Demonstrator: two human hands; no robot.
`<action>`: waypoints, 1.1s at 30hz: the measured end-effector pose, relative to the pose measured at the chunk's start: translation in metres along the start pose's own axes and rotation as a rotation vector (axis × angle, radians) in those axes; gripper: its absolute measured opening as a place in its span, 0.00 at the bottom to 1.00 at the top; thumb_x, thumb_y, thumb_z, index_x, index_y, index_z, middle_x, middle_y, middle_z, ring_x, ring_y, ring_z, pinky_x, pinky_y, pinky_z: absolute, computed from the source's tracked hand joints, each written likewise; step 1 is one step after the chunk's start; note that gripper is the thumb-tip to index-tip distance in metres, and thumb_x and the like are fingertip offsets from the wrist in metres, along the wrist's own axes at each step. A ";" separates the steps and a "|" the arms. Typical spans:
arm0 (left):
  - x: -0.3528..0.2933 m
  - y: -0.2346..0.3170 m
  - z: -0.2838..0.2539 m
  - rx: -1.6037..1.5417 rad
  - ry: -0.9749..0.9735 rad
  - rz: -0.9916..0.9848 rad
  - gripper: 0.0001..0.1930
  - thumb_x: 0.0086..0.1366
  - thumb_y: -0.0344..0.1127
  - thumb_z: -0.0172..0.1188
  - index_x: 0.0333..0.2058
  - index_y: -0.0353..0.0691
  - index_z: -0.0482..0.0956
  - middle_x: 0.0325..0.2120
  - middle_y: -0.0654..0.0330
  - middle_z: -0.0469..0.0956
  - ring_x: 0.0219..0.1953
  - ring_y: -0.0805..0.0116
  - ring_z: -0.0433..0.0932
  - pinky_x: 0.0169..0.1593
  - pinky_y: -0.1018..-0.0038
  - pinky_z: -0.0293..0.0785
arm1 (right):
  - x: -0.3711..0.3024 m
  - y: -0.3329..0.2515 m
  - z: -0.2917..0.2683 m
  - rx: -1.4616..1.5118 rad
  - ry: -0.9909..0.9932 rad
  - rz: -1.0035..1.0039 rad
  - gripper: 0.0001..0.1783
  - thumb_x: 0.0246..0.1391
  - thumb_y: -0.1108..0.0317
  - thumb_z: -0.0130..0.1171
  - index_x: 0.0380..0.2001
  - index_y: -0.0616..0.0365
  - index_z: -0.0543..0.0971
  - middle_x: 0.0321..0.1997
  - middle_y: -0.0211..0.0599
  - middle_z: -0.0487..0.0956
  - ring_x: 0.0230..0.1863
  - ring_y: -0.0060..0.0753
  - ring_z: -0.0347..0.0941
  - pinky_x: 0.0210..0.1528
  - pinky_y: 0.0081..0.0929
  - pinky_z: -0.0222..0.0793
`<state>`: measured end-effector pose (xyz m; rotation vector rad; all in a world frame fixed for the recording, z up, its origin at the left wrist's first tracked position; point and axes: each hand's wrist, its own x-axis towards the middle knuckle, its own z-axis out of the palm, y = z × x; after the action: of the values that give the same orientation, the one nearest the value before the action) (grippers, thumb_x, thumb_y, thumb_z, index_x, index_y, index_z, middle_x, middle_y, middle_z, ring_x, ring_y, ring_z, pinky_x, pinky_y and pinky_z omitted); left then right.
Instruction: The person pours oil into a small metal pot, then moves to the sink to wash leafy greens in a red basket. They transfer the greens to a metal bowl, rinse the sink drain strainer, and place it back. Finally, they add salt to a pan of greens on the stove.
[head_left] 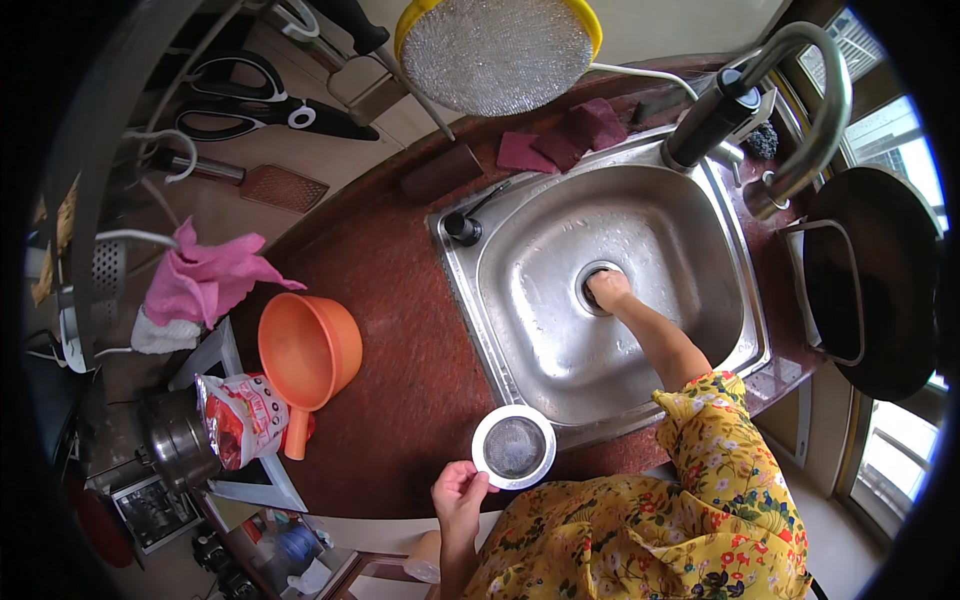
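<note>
My left hand [461, 494] pinches the rim of a round mesh sink strainer [515, 448] between thumb and fingers, just off the near left corner of the sink. The strainer has a wide pale metal rim and a dark mesh middle. My right hand [609, 290] reaches down into the steel sink [540, 365], its curled fingers inside the drain opening [588, 308]. The drain's edge and my hand hide the fingertips and whatever they grip. Water drops dot the wet basin around it.
A faucet [835, 110] arches over the sink's far right corner. A black pump top [462, 229] rises from the left rim. An orange dipper [325, 345] and an opened packet [245, 420] stand left on the red counter. A wok [880, 285] leans at the right.
</note>
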<state>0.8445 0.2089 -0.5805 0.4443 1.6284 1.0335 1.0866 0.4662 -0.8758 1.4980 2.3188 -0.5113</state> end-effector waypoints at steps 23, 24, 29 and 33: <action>0.015 0.008 0.010 0.022 -0.042 0.037 0.04 0.54 0.20 0.51 0.29 0.32 0.68 0.24 0.59 0.73 0.24 0.76 0.72 0.29 0.82 0.70 | 0.003 -0.003 -0.007 -0.076 -0.008 -0.065 0.09 0.43 0.71 0.48 0.22 0.55 0.79 0.29 0.40 0.78 0.33 0.37 0.75 0.34 0.29 0.71; 0.015 0.008 0.012 0.036 -0.034 0.034 0.04 0.53 0.20 0.50 0.29 0.32 0.68 0.24 0.58 0.73 0.23 0.76 0.72 0.29 0.82 0.70 | 0.000 -0.004 -0.013 -0.069 -0.002 -0.073 0.09 0.43 0.70 0.48 0.22 0.55 0.79 0.29 0.40 0.78 0.33 0.36 0.75 0.34 0.29 0.71; 0.028 0.010 0.019 0.018 -0.053 0.049 0.03 0.54 0.22 0.50 0.29 0.32 0.68 0.23 0.58 0.74 0.22 0.76 0.71 0.28 0.83 0.68 | -0.018 0.009 -0.043 0.402 0.218 0.095 0.08 0.37 0.67 0.54 0.21 0.60 0.77 0.25 0.47 0.76 0.28 0.43 0.74 0.33 0.35 0.70; 0.044 0.010 0.031 -0.081 -0.072 0.099 0.04 0.55 0.23 0.51 0.30 0.32 0.68 0.24 0.59 0.73 0.23 0.76 0.72 0.29 0.83 0.69 | -0.073 -0.012 -0.139 0.951 0.260 0.020 0.07 0.41 0.70 0.55 0.23 0.64 0.75 0.17 0.41 0.74 0.20 0.28 0.71 0.25 0.26 0.66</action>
<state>0.8567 0.2587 -0.5989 0.5060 1.5079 1.1400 1.0927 0.4684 -0.7185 2.0507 2.3435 -1.6657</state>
